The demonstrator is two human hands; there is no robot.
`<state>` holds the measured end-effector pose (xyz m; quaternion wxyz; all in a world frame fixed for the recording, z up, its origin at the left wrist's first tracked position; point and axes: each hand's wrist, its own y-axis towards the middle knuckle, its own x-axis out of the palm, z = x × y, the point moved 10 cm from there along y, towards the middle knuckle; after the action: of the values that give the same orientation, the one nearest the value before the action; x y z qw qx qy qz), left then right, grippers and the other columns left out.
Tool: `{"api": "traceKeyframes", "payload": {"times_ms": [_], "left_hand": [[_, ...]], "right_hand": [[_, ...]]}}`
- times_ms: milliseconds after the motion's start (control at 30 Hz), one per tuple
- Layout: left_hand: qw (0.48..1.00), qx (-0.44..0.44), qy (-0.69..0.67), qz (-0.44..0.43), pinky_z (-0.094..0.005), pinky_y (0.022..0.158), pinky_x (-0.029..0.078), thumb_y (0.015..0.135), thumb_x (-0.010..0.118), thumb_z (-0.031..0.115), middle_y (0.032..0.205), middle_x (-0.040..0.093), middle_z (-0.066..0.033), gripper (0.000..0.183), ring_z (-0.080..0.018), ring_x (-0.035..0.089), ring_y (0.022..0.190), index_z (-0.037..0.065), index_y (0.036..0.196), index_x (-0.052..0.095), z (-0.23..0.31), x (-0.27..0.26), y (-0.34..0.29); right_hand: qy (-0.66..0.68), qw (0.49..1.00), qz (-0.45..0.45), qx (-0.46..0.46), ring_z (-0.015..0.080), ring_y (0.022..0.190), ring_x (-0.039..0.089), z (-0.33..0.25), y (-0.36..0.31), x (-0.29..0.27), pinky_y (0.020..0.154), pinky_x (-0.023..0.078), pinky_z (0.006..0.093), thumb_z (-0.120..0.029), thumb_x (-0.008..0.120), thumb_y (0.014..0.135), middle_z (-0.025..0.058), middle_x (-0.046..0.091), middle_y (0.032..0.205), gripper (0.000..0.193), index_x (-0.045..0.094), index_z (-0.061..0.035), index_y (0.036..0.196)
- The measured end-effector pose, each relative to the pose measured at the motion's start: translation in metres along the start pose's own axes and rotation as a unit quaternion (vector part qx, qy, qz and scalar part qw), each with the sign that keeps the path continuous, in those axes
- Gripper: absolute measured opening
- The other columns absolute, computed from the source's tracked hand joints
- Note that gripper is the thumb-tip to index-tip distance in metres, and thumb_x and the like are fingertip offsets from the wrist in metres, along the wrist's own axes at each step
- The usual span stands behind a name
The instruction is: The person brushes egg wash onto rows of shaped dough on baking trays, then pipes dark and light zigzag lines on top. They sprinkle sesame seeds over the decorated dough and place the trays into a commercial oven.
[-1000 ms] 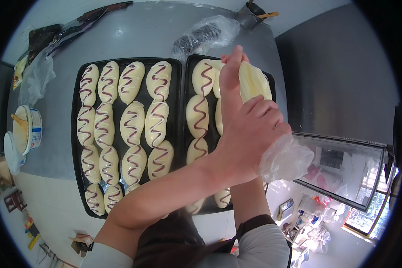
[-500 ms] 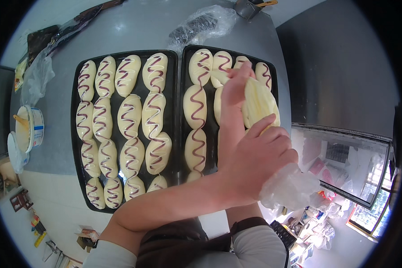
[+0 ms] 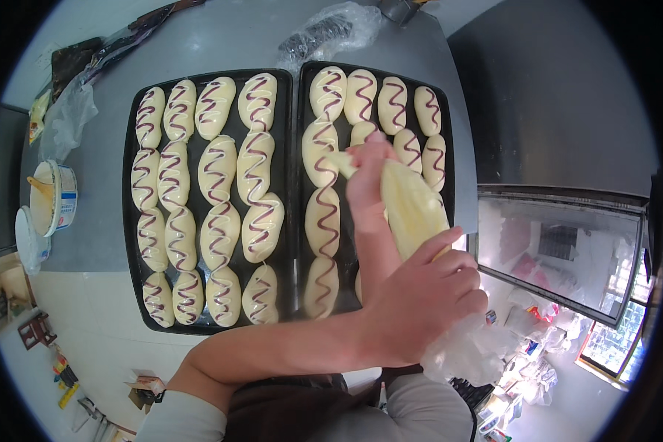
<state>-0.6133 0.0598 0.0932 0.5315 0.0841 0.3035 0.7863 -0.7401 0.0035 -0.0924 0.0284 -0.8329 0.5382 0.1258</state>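
My forearms cross, the left one over the right. My left hand (image 3: pixel 431 298) is closed on the gathered rear of a clear piping bag (image 3: pixel 414 210) filled with pale yellow cream. The bag's loose plastic end hangs below that hand. Closer to the tip, my right hand (image 3: pixel 370 173) wraps round the front of the bag. The tip points left, over the second dough bun (image 3: pixel 321 153) in the left column of the right black tray (image 3: pixel 300 140). White zigzag shows on that bun's upper part, over a purple one. My hands and bag hide several buns behind them.
The left black tray (image 3: pixel 291 243) holds rows of buns with purple and white zigzags. A white tub (image 3: pixel 65 195) with a wooden-handled tool stands at the far left. Crumpled plastic wrap (image 3: pixel 331 33) lies behind the trays. A glass-topped case (image 3: pixel 560 250) adjoins the table's right.
Both hands and the piping bag have moved nearer and leftward, from the top bun to the second one. White lines now show on that second bun. The whole view has shifted slightly.
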Motion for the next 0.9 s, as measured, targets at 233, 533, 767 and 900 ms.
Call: {"api": "traceKeyframes", "payload": {"times_ms": [233, 533, 767, 900], "left_hand": [[1.0, -0.003, -0.007, -0.009, -0.0545, 0.115, 0.037, 0.089, 0.076, 0.029, 0.093, 0.059, -0.0047, 0.027, -0.0266, 0.061, 0.11, 0.01, 0.085, 0.056, 0.023, 0.011, -0.024], [0.999, 0.0, -0.029, -0.028, -0.0551, 0.115, 0.037, 0.091, 0.075, 0.03, 0.093, 0.06, -0.0046, 0.026, -0.026, 0.062, 0.109, 0.01, 0.084, 0.058, 0.059, 0.031, -0.056], [0.998, -0.008, -0.035, -0.047, -0.0554, 0.116, 0.036, 0.092, 0.073, 0.029, 0.093, 0.061, -0.0044, 0.025, -0.0251, 0.061, 0.109, 0.01, 0.084, 0.058, 0.083, 0.045, -0.078], [0.997, 0.0, -0.055, -0.061, -0.0555, 0.116, 0.036, 0.093, 0.071, 0.029, 0.094, 0.061, -0.0044, 0.024, -0.025, 0.061, 0.111, 0.009, 0.085, 0.059, 0.102, 0.056, -0.092]], "right_hand": [[-0.101, 0.995, 0.002, -0.001, 0.0233, 0.071, 0.063, 0.003, -0.038, -0.022, 0.074, 0.05, 0.0381, -0.043, 0.044, 0.106, 0.0112, 0.066, 0.074, 0.051, 0.071, -0.0054, 0.085], [0.081, 0.99, 0.103, 0.043, 0.0165, 0.069, 0.058, 0.018, -0.094, -0.065, 0.076, 0.048, 0.0315, -0.03, 0.054, 0.108, 0.0033, 0.05, 0.062, 0.049, 0.047, -0.0064, 0.065], [-0.053, 0.993, 0.033, 0.097, 0.0216, 0.069, 0.062, 0.024, -0.134, -0.078, 0.07, 0.049, 0.0367, -0.045, 0.045, 0.105, 0.0095, 0.063, 0.068, 0.053, 0.072, -0.0038, 0.085], [-0.029, 0.989, 0.082, 0.116, 0.0166, 0.068, 0.057, 0.027, -0.16, -0.1, 0.071, 0.046, 0.0314, -0.026, 0.049, 0.108, 0.0037, 0.05, 0.063, 0.047, 0.048, -0.005, 0.067]]}}
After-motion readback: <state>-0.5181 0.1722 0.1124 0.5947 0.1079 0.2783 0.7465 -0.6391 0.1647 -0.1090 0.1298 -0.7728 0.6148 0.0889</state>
